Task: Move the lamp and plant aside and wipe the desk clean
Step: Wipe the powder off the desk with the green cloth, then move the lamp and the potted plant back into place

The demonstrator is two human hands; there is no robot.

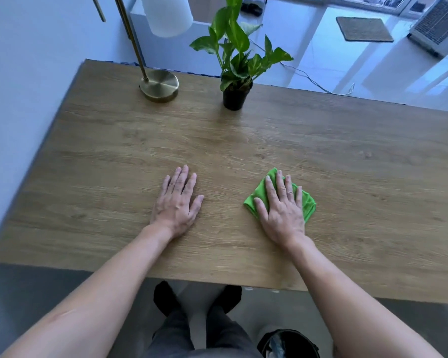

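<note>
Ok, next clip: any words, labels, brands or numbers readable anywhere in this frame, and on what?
None can be read.
Lamp: brass base and white shade, no marking visible.
Plant pot: plain black, no label visible.
Green cloth under the right hand: no tag visible.
Desk: bare wood grain only.

A single wide-angle view looks from the person's head forward and steeply down onto the wooden desk [321,151] — close enough that both forearms run in from the bottom corners. The near desk edge crosses the lower third, with legs and floor visible beneath it. The far edge lies near the top — beyond it, bright floor and a doormat [364,29].
</note>
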